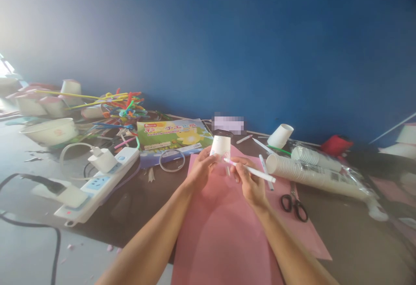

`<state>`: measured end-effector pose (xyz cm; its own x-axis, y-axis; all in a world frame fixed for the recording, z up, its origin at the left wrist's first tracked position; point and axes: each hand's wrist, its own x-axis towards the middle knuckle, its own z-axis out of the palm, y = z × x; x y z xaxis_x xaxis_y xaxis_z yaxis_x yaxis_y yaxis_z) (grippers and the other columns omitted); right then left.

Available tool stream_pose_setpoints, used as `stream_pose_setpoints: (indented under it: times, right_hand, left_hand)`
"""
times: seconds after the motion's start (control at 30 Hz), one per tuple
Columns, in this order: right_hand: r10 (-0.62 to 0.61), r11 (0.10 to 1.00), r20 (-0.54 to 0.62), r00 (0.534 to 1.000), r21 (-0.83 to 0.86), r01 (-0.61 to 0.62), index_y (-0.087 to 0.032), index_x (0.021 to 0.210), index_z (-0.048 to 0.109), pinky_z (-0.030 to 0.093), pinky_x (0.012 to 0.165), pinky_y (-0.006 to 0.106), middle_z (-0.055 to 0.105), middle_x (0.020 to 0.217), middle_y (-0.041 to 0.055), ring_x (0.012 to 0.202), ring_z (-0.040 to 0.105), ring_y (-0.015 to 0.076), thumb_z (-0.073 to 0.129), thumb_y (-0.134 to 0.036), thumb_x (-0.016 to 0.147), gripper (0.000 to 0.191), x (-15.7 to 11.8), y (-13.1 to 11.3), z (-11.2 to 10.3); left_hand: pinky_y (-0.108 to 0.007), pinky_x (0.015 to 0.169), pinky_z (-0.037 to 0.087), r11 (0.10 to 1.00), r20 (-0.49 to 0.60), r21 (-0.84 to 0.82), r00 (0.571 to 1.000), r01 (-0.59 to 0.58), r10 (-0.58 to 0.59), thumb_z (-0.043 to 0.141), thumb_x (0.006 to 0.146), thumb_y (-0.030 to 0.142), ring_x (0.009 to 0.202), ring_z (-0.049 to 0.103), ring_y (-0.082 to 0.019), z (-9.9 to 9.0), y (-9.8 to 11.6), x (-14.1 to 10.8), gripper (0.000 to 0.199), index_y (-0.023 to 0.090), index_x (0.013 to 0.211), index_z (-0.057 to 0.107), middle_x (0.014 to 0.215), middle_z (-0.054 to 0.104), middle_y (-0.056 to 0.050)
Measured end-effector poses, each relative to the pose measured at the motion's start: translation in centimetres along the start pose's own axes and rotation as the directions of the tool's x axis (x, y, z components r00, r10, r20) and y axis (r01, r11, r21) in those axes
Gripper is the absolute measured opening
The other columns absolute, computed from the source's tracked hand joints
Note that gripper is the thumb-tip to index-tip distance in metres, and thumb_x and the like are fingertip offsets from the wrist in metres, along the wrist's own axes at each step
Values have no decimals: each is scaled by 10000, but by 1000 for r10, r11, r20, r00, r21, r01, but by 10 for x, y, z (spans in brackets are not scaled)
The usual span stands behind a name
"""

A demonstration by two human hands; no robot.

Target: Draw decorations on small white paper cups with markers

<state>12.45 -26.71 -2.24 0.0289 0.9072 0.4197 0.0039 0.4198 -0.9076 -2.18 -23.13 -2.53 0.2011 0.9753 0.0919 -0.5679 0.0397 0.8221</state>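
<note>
A white paper cup (pixel 221 144), upside down with its narrow end up, is gripped in my left hand (pixel 202 169) above the pink paper (pixel 224 233). Faint coloured marks show on the side of the cup. My right hand (pixel 249 181) is closed around a white marker pen (pixel 260 173), whose tip points at the lower right of the cup, close to its surface. I cannot tell whether the tip touches it. Black-handled scissors (pixel 294 206) lie on the pink paper to the right of my right hand.
A power strip (pixel 100 185) with plugs and cables lies at the left. Behind it are a bowl (pixel 50 132) and coloured pipe cleaners (pixel 125 105). A craft paper pack (pixel 173 140) lies at the back. Stacked paper cups (pixel 312 173) and a loose cup (pixel 280 136) are at the right.
</note>
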Motion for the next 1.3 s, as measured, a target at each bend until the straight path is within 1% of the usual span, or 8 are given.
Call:
stream_pose_setpoints:
  times: [0.5,0.67,0.87,0.97,1.03,1.1,1.17,1.3]
  right_hand:
    - [3,1000,10,1000,-16,-3,-202,936,640,384,473,229,547,622,-32,495,444,86,536,-359,892,194,0,-2,0]
    - [20,999,-2,1000,48,-20,-204,904,658,369,469,213,549,606,-38,486,441,74,554,-358,884,186,1,-1,0]
    - [50,980,-124,991,197,-25,-223,954,651,373,500,211,590,652,-41,496,445,65,572,-343,880,162,4,4,0]
    - [57,977,-205,977,214,-12,-231,1102,605,402,519,233,656,758,-14,502,480,73,536,-378,894,263,6,3,1]
    - [63,985,-293,954,172,-12,-229,1213,542,423,521,252,681,788,4,512,521,93,488,-411,911,357,7,3,1]
    - [53,994,-380,923,105,-14,-218,1260,505,466,571,283,685,762,4,547,575,118,486,-419,907,407,9,6,1]
    - [44,998,-413,909,52,-25,-205,1251,510,509,696,343,696,787,15,658,644,154,522,-409,888,417,10,9,0]
    - [69,997,-340,938,2,-73,-193,1219,525,457,932,447,722,979,84,982,664,233,533,-428,872,419,11,13,-1]
  left_hand:
    - [-327,891,411,1000,-38,1,999,8,-8,674,723,277,956,613,-207,-1,2,0,409,207,1124,636,1017,685,-63]
    - [-336,940,383,1000,-18,18,1000,-2,2,660,745,294,1035,590,-216,-2,3,0,363,213,1098,641,1082,671,-65]
    - [-357,956,369,1000,-19,21,1000,-16,17,641,767,296,1068,581,-232,-3,2,1,371,210,1128,631,1126,662,-76]
    - [-362,945,375,1000,-30,21,1000,-1,2,633,773,304,1063,585,-233,-2,2,1,341,209,1101,636,1120,667,-73]
    - [-344,925,385,1000,-35,11,999,5,-4,621,783,301,1043,591,-219,-2,2,2,284,202,1047,652,1093,673,-67]
    - [-314,893,400,1000,-21,-22,1000,2,-3,613,790,279,996,604,-193,-2,2,3,225,192,990,667,1045,683,-57]
    - [-300,878,412,996,2,-84,1000,6,-6,614,793,257,961,614,-173,-2,3,3,186,190,956,673,1019,688,-47]
    - [-338,928,418,971,49,-224,996,81,-72,630,799,277,966,631,-183,-2,2,2,158,186,921,670,1030,694,-47]
